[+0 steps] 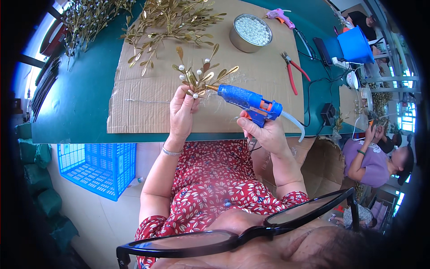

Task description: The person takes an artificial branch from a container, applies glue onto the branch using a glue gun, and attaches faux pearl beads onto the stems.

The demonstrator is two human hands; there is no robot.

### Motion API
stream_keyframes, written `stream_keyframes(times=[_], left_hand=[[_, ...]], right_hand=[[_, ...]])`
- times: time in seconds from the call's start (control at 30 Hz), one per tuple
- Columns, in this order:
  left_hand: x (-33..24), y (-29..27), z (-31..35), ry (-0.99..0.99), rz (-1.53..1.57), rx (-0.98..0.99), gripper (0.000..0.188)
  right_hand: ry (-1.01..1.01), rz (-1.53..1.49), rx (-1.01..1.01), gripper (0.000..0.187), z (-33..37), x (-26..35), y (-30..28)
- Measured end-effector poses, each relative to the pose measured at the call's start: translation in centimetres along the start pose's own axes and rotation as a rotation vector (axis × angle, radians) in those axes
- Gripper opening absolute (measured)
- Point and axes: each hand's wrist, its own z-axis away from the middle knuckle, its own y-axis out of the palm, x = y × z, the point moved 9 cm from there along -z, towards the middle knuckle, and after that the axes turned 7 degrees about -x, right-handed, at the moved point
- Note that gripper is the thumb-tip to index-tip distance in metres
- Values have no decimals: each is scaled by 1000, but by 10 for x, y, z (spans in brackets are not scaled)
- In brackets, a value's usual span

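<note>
Over the cardboard sheet, my left hand (181, 110) pinches a small spray of gold leaves (191, 78) dotted with several white pearl beads. My right hand (265, 132) is wrapped round the grip of a blue hot glue gun (242, 96). Its nozzle (212, 88) points left and reaches the leaves just above my left fingertips; whether it touches them I cannot tell. A clear glue stick (293, 127) sticks out of the gun's back end and bends downward. Beyond the hands stands a metal bowl (234, 43) full of white pearl beads (253, 30).
The cardboard sheet (148, 112) lies on a green table (76, 112). Leafy gold branches (168, 20) spread at the back. To the right are red-handled pliers (292, 74), a pink glue gun (281, 18), cables and a blue bin (356, 45). A blue crate (98, 168) sits below; another person (369, 163) works at right.
</note>
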Motion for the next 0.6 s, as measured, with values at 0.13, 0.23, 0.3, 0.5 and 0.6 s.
stream_keyframes(times=[0.13,0.23,0.3,0.5,0.6], left_hand=[[0,2,1,4,-39,-14,10],[0,2,1,8,-64,-16,9],[0,3,1,6,-75,-15,9],[0,2,1,22,-95,-20,10],[0,1,1,34,-143,-35,11]], right_hand=[[-32,48,-45,17,-5,-3,-2],[-30,69,-56,17,-7,-6,-5],[-31,79,-55,17,-8,-5,-6],[-31,102,-56,16,-8,-2,-6],[-28,146,-54,16,-8,-2,-8]])
